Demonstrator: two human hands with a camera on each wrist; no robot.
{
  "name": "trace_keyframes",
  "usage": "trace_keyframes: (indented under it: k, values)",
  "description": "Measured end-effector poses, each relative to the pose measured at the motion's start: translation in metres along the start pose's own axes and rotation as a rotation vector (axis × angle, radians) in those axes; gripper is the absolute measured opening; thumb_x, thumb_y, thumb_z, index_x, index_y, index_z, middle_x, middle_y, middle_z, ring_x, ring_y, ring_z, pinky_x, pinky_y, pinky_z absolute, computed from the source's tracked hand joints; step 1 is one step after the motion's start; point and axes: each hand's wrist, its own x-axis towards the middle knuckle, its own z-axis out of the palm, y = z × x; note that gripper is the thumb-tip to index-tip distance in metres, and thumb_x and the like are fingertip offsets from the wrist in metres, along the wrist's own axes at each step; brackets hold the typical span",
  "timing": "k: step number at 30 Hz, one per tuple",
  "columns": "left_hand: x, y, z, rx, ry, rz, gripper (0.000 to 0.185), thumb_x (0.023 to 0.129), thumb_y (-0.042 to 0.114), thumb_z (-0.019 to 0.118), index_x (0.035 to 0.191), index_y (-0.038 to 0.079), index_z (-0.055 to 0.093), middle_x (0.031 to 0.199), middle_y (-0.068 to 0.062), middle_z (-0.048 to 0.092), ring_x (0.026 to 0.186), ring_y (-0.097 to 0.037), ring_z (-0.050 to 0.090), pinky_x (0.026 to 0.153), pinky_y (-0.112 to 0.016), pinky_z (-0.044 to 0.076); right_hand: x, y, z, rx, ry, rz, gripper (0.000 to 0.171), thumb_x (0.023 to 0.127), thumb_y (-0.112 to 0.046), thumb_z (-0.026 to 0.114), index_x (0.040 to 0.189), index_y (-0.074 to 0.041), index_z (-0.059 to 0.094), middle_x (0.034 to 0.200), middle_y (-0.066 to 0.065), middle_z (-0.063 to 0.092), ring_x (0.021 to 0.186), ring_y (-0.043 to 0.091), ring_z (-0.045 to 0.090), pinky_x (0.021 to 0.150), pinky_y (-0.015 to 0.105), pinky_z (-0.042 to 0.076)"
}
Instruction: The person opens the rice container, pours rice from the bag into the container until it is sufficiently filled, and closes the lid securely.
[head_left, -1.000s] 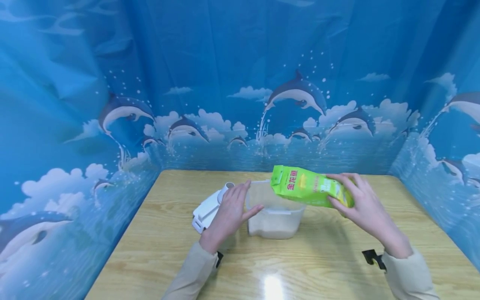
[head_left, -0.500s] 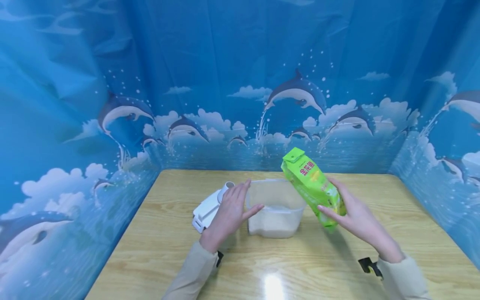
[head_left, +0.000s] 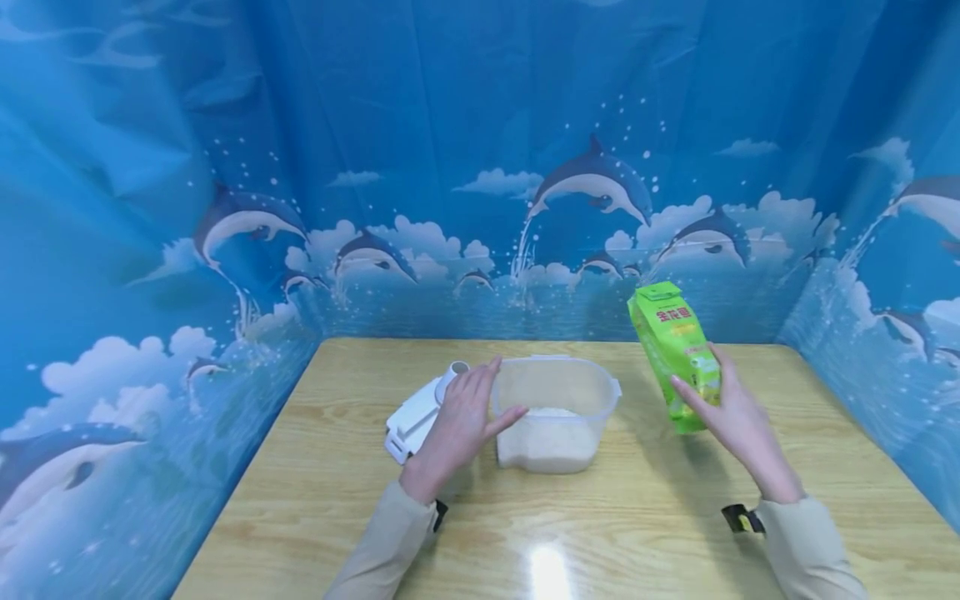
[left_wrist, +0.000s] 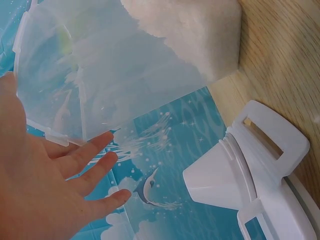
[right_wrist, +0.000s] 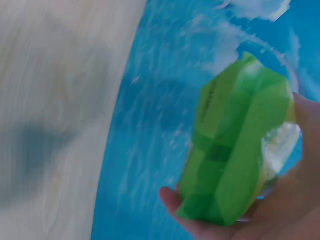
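A translucent plastic container (head_left: 555, 442) stands on the table, partly filled with white, rice-like or powdery contents (left_wrist: 210, 35). My left hand (head_left: 468, 412) is at its left rim, fingers fairly straight and thumb held out toward the front rim. In the left wrist view the left hand (left_wrist: 55, 175) shows its fingers spread beside the container's rim. To the right, my right hand (head_left: 738, 421) grips a green printed bag (head_left: 675, 350) by its lower part, thumb in front. The bag is raised above the table, tilted slightly left, its folded end up.
A white lid (head_left: 412, 421) with a wide round spout lies left of the container, partly behind the left hand. The wooden table (head_left: 615, 533) meets a blue dolphin-print curtain (head_left: 450, 167) at the back and sides.
The right hand has swung the green bag from nearly horizontal over the container to nearly upright, then moved it right, away from the container. The left hand has stayed at the rim.
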Motion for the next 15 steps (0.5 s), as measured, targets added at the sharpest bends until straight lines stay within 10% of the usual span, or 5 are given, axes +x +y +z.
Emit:
trace_keyframes:
  k: [7, 15]
  values:
    - [0.0, 0.0, 0.0, 0.0, -0.007, -0.002, 0.085, 0.099, 0.056, 0.055, 0.157, 0.0, 0.029, 0.154, -0.019, 0.045, 0.142, -0.037, 0.041, 0.12, -0.056, 0.029, 0.007, 0.029, 0.001, -0.128, -0.137, 0.077, 0.109, 0.097, -0.071, 0.044, 0.158, 0.007, -0.002, 0.146, 0.049, 0.026, 0.12, 0.07, 0.039, 0.087, 0.077, 0.042]
    - [0.0, 0.0, 0.0, 0.009, -0.001, -0.003, 0.085, 0.099, 0.056, 0.056, 0.157, 0.0, 0.029, 0.154, -0.019, 0.045, 0.141, -0.036, 0.042, 0.12, -0.056, 0.03, 0.012, 0.046, 0.013, -0.192, -0.243, 0.094, 0.11, 0.097, -0.072, 0.042, 0.157, 0.007, -0.005, 0.129, 0.049, 0.047, 0.087, 0.054, 0.063, 0.065, 0.056, 0.054]
